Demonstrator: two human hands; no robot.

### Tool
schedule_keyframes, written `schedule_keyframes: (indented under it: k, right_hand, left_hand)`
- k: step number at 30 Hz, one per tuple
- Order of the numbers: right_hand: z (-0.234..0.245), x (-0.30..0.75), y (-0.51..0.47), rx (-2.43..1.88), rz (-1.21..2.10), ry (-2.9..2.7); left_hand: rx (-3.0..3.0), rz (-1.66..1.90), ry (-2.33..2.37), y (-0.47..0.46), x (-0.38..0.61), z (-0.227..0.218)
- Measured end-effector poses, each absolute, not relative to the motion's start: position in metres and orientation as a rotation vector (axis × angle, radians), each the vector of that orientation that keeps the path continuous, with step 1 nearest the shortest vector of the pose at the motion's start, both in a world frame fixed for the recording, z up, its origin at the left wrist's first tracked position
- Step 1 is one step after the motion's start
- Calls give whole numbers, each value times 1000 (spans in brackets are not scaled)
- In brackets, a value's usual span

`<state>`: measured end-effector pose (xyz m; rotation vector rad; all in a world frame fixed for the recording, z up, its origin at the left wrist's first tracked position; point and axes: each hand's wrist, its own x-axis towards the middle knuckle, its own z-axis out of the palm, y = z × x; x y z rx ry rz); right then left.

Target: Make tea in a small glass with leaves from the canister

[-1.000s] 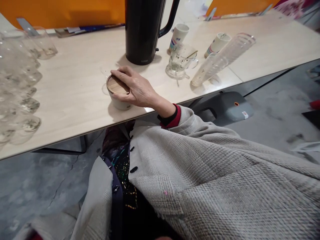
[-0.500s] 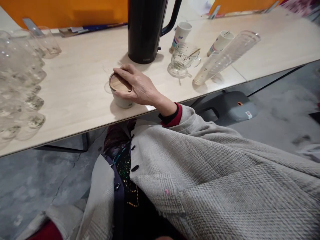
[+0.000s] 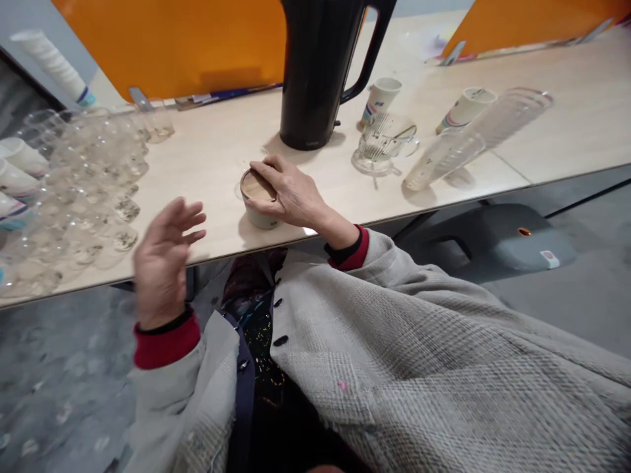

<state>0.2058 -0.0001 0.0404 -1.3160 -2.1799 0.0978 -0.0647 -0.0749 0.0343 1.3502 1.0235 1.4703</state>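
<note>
My right hand (image 3: 290, 194) grips a small pale green pot (image 3: 261, 217) by its round wooden lid (image 3: 257, 186), fingers and thumb curled over the rim. The pot stands upright on the light wood table (image 3: 207, 151), close to its front edge. My left hand (image 3: 165, 259), slightly blurred, is raised in the air left of the pot. Its fingers are apart and nothing is in them. Behind the pot stands a tall black kettle (image 3: 313, 72). To the right is a ribbed glass cup (image 3: 387, 138) with dark bits and a small stick in it.
Many clear plastic cups (image 3: 93, 184) crowd the table's left end, with paper cups (image 3: 20, 174) beside them. A stack of clear cups (image 3: 483, 135) lies slanted at right, near two paper cups. Orange dividers (image 3: 177, 46) line the back. A grey stool (image 3: 493, 240) stands below.
My left hand has come up into view from the lower left. My right hand stays on the lid. The whole view has shifted, showing more of the left side.
</note>
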Motion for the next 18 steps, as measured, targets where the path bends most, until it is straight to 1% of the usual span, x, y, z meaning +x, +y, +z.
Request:
schedule_keyframes:
  k: [3,6,11,18]
  right_hand:
    - [44,199,-5,-1358,133,-2178]
    - [47,194,-9,-1378,156,-2164]
    - [51,188,-14,-1414,140,-2158]
    - [49,186,-15,-1402,165,-2097]
  left_hand:
    - [1667,1252,1237,-52,-45,19]
    - [1843,1102,1276,-29,-16,6]
    - [1884,1073,1344,-14,14,4]
    - [1887,1059,1419,-12,14,6]
